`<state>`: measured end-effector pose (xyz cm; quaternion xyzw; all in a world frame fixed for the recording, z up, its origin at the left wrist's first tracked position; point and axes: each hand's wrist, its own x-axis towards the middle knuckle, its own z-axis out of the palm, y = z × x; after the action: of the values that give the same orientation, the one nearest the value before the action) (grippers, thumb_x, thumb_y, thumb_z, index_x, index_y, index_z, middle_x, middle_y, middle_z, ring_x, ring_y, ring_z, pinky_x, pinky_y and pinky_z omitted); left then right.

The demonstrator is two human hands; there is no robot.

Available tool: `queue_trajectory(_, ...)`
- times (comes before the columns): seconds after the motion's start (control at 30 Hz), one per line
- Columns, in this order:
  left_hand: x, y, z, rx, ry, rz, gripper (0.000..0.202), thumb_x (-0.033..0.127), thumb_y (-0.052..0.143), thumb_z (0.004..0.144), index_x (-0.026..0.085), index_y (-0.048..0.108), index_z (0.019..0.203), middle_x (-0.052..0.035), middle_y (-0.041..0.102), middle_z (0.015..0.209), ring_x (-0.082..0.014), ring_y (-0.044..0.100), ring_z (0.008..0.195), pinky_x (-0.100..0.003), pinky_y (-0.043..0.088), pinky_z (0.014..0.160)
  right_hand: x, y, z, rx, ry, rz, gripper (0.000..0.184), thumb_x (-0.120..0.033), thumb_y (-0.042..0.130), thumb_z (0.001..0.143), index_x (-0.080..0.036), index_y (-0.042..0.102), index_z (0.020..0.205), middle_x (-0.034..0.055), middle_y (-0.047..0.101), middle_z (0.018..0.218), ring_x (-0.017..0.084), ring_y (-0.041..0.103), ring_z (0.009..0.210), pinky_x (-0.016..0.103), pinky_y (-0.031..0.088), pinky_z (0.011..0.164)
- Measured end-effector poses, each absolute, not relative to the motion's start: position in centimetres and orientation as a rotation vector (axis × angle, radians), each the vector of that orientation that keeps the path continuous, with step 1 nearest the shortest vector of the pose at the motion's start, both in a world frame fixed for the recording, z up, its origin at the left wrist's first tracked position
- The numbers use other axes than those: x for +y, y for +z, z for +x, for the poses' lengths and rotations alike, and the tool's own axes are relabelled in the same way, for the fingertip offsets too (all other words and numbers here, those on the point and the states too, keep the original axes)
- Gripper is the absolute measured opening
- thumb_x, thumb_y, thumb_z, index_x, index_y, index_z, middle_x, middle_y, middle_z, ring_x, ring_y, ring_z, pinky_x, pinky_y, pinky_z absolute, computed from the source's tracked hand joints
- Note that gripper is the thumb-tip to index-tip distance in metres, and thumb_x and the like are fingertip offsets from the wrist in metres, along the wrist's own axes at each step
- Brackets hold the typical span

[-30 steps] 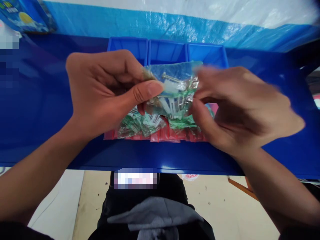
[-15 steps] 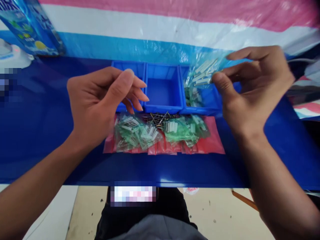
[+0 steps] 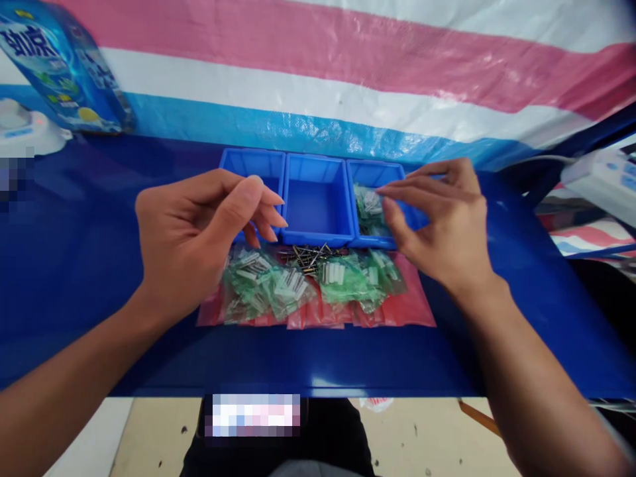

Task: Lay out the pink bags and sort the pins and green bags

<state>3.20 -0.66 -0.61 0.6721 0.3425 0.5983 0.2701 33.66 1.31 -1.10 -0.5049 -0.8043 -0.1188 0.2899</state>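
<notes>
**Briefly: Status of the Work Position**

The left hand (image 3: pixel 189 238) and right hand (image 3: pixel 440 225) were well apart. The left hand hung open, its fingers loosely curved, over the front corner of the left bin (image 3: pixel 253 161) and held nothing. The right hand was raised over the right bin (image 3: pixel 375 173), with its fingertips (image 3: pixel 382 190) at the edge of a small clear bag (image 3: pixel 368 211) of white parts. That bag lay in the right bin; whether the fingers gripped it could not be determined.

The left bin, a middle bin (image 3: pixel 318 199) and the right bin, all blue plastic, stood side by side on a dark blue surface (image 3: pixel 89 199). Directly in front of them lay a red plastic bag (image 3: pixel 417 311) carrying green-tinted packets (image 3: pixel 248 281) of white parts and a loose cluster of metal pins (image 3: pixel 308 257).

A blue printed package (image 3: pixel 59 73) and a white device (image 3: pixel 20 129) stood at the far left. A white power strip (image 3: pixel 603 179) sat at the far right. A pink, white and blue striped tarpaulin (image 3: pixel 348 86) hung behind the surface.
</notes>
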Motion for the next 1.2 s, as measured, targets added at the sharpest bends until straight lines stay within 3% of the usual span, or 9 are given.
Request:
queue_trajectory(0.1, -0.8, -0.4, 3.3, 0.96, 1.596, 1.848, 0.018, 0.026, 0.073, 0.107, 0.031, 0.087, 0.098, 0.0028, 0.081, 0.084, -0.0116, 0.073, 0.063, -0.031, 0.056, 0.055, 0.9, -1.7, 33.5, -2.231, -0.309, -1.354, 0.045, -0.055, 0.059, 0.111, -0.02, 0.086, 0.105, 0.0115, 0.086, 0.107, 0.045, 0.069, 0.13, 0.069, 0.051, 0.106)
queue_trajectory(0.27, -1.2, -0.1, 3.4, 1.022, 1.572, 1.885, 0.022, 0.028, 0.07, 0.109, 0.032, 0.086, 0.095, 0.0049, 0.079, 0.081, -0.0101, 0.071, 0.062, -0.031, 0.055, 0.053, 1.2, -2.8, 34.1, -2.311, -0.171, -1.546, 0.081, -0.074, 0.026, 0.112, -0.018, 0.077, 0.139, 0.0182, 0.074, 0.146, 0.053, 0.038, 0.165, 0.085, 0.035, 0.125)
queue_trajectory(0.37, -1.4, 0.0, 3.4, 1.068, 1.565, 1.929, 0.023, 0.028, 0.068, 0.11, 0.031, 0.084, 0.093, 0.0059, 0.08, 0.082, -0.0097, 0.071, 0.062, -0.031, 0.055, 0.054, 1.3, -2.6, 34.1, -2.303, -0.168, -1.527, 0.086, -0.076, 0.024, 0.112, -0.015, 0.071, 0.149, 0.0179, 0.063, 0.161, 0.05, 0.026, 0.171, 0.085, 0.023, 0.133)
queue_trajectory(0.47, -1.2, 0.2, 3.1, 1.163, 1.544, 2.066, 0.024, 0.027, 0.064, 0.112, 0.029, 0.082, 0.095, 0.0071, 0.08, 0.086, -0.0094, 0.072, 0.068, -0.03, 0.058, 0.06, 0.7, -1.5, 33.3, -2.354, -0.147, -1.469, 0.074, -0.068, 0.028, 0.114, -0.02, 0.071, 0.15, 0.0141, 0.072, 0.15, 0.044, 0.032, 0.171, 0.081, 0.022, 0.137)
queue_trajectory(0.6, 0.2, 0.1, 1.9, 1.179, 1.305, 2.588, 0.013, 0.031, 0.069, 0.109, 0.025, 0.08, 0.114, 0.0013, 0.083, 0.118, -0.0202, 0.078, 0.11, -0.04, 0.065, 0.098, -0.7, 0.2, 31.8, -2.395, -0.174, -1.268, 0.052, -0.057, 0.051, 0.113, -0.025, 0.073, 0.147, 0.0118, 0.07, 0.153, 0.045, 0.05, 0.16, 0.074, 0.039, 0.131)
queue_trajectory(0.67, 1.0, -0.5, 1.3, 1.117, 1.15, 2.729, 0.02, 0.035, 0.071, 0.108, 0.024, 0.079, 0.123, -0.0025, 0.078, 0.138, -0.0256, 0.074, 0.131, -0.047, 0.063, 0.115, -1.5, 0.7, 31.2, -2.441, -0.12, -0.946, 0.035, -0.044, 0.068, 0.108, -0.025, 0.077, 0.135, 0.0103, 0.08, 0.136, 0.037, 0.072, 0.133, 0.059, 0.058, 0.112)
queue_trajectory(0.77, 2.1, -1.6, 0.5, 1.057, 0.966, 2.828, 0.029, 0.043, 0.07, 0.109, 0.025, 0.077, 0.13, -0.0044, 0.07, 0.152, -0.0283, 0.065, 0.149, -0.053, 0.059, 0.126, -2.5, 0.8, 30.8, -2.482, -0.034, -0.546, 0.019, -0.037, 0.08, 0.101, -0.028, 0.079, 0.118, 0.0016, 0.084, 0.104, 0.022, 0.079, 0.093, 0.04, 0.064, 0.083)
queue_trajectory(0.93, 3.4, -2.4, 0.1, 0.935, 0.852, 2.616, 0.038, 0.051, 0.084, 0.098, 0.026, 0.08, 0.126, -0.0027, 0.072, 0.147, -0.0307, 0.069, 0.144, -0.058, 0.059, 0.126, -3.2, 0.3, 30.6, -2.73, -0.055, -0.698, 0.03, -0.05, 0.063, 0.11, -0.036, 0.076, 0.133, -0.0035, 0.084, 0.126, 0.025, 0.08, 0.114, 0.044, 0.063, 0.087)
queue_trajectory(1.2, 2.9, -2.5, 0.6, 0.945, 0.899, 2.348, 0.04, 0.043, 0.098, 0.083, 0.031, 0.083, 0.118, 0.0018, 0.075, 0.142, -0.0351, 0.068, 0.145, -0.067, 0.049, 0.133, -2.8, 0.9, 30.2, -2.513, 0.025, -0.716, 0.024, -0.026, 0.065, 0.108, -0.038, 0.084, 0.116, -0.0063, 0.086, 0.109, 0.022, 0.084, 0.105, 0.04, 0.068, 0.085)
